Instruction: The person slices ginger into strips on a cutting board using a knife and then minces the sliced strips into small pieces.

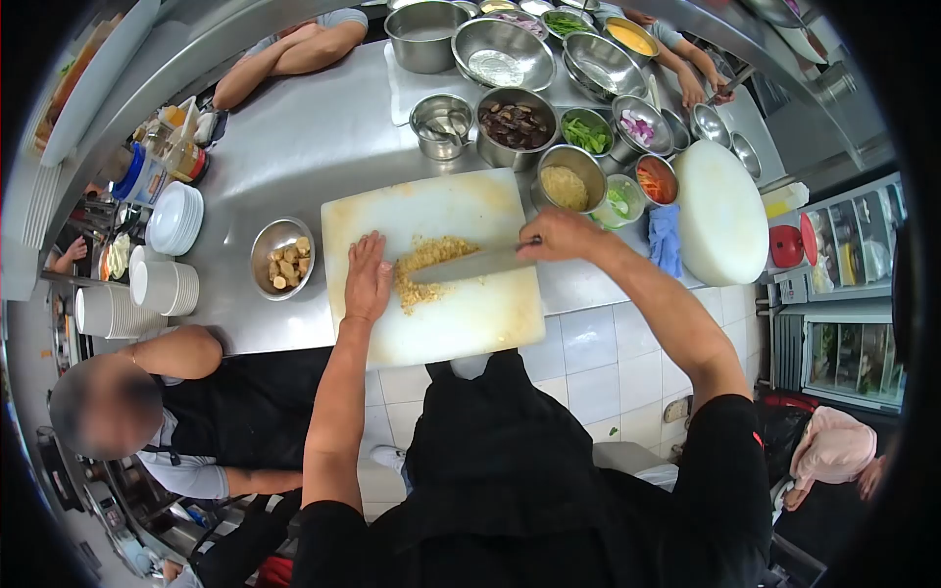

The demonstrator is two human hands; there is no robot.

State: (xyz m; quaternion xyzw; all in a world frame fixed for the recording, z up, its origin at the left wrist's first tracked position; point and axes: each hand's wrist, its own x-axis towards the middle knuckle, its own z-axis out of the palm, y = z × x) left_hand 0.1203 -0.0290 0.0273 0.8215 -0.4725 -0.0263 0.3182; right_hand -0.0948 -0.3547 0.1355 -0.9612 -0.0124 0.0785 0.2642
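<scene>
Right fingers clamped on knife | left fingers apart | board between bowl, blue cloth

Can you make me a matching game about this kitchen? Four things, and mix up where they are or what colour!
1. knife
2. left hand
3. cloth
4. chunks

A. blue
B. in a metal bowl
C. held in the right hand
D. palm down on the board

Pairs: 1-C, 2-D, 3-A, 4-B
</scene>
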